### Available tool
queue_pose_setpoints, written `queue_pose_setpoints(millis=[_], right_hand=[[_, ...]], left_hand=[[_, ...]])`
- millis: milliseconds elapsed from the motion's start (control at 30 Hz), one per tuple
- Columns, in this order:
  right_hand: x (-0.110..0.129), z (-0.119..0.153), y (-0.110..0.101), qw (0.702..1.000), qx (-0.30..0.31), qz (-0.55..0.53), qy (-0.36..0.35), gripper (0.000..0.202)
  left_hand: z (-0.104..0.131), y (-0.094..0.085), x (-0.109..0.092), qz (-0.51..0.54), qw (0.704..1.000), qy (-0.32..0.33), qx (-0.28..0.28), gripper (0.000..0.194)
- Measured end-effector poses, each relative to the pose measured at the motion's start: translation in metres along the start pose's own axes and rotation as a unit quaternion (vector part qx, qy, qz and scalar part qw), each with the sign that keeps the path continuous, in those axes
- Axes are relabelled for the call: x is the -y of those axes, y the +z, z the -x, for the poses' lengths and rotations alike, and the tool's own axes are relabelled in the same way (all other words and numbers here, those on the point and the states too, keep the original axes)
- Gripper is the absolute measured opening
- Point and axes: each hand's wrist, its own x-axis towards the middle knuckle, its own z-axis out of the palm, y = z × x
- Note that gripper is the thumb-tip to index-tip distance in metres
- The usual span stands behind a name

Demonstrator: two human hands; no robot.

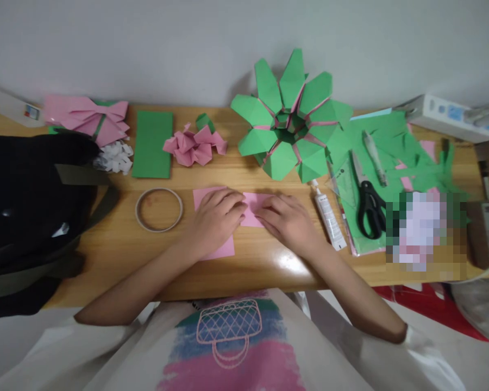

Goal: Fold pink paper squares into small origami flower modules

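Note:
A small pink paper (252, 210) lies on the wooden table between my two hands, its ends under my fingers. My left hand (219, 220) rests with fingers together on its left end and over a larger pink sheet (224, 250). My right hand (288, 221) presses the right end, fingertips pressed together on the paper. A tape ring (137, 210) lies left of my left hand. To the right of my right hand is a white glue tube (329, 218).
Behind stand a green paper flower (269, 138), pink folded pieces (193, 145) and a green card (152, 144). Black scissors (371, 209) lie on green sheets (395, 141) at right. A black bag (36, 217) covers the left side. A white box (452, 119) stands back right.

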Motion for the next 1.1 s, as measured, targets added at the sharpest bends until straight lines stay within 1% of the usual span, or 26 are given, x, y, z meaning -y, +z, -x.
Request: queue_pose_setpoints(millis=[100,200,267,333,367,433,533,700,933,1033,1100], right_hand=[[-0.008,-0.004,-0.003,0.999,0.005,-0.020,-0.024,0.020],[-0.011,-0.002,-0.007,0.998,0.002,-0.051,-0.041,0.018],[-0.010,0.001,-0.011,0.997,0.003,-0.071,-0.034,0.017],[-0.008,0.004,-0.012,0.996,-0.002,-0.088,-0.015,0.016],[-0.006,0.006,-0.012,0.995,-0.009,-0.096,-0.004,0.016],[-0.004,0.008,-0.010,0.994,-0.025,-0.110,0.013,0.017],[-0.003,0.009,-0.007,0.993,-0.036,-0.111,0.020,0.018],[-0.002,0.008,-0.007,0.993,-0.034,-0.111,0.019,0.018],[0.000,0.000,-0.004,0.999,-0.016,-0.051,0.006,0.016],[-0.002,-0.002,-0.004,0.998,-0.022,-0.054,-0.006,0.015],[-0.003,-0.002,-0.006,0.997,-0.030,-0.071,-0.008,0.014]], left_hand=[[0.002,-0.001,0.006,0.026,1.000,0.004,0.007,0.015],[0.004,-0.003,0.005,0.031,0.999,0.003,0.016,0.014],[0.004,-0.003,0.001,0.011,1.000,-0.001,0.018,0.023],[0.002,-0.001,-0.006,-0.017,1.000,-0.010,0.019,0.036],[0.001,0.000,-0.009,-0.031,0.999,-0.016,0.021,0.039],[-0.003,0.002,-0.013,-0.053,0.998,-0.019,0.028,0.037],[-0.007,0.002,-0.014,-0.070,0.997,0.000,0.029,0.029],[-0.006,0.001,-0.010,-0.060,0.998,0.013,0.010,0.025],[-0.005,0.002,-0.005,-0.030,0.999,0.002,-0.011,0.022],[-0.004,-0.001,-0.003,-0.007,1.000,0.006,0.007,0.019],[-0.003,-0.003,-0.003,-0.010,1.000,0.014,0.026,0.024]])
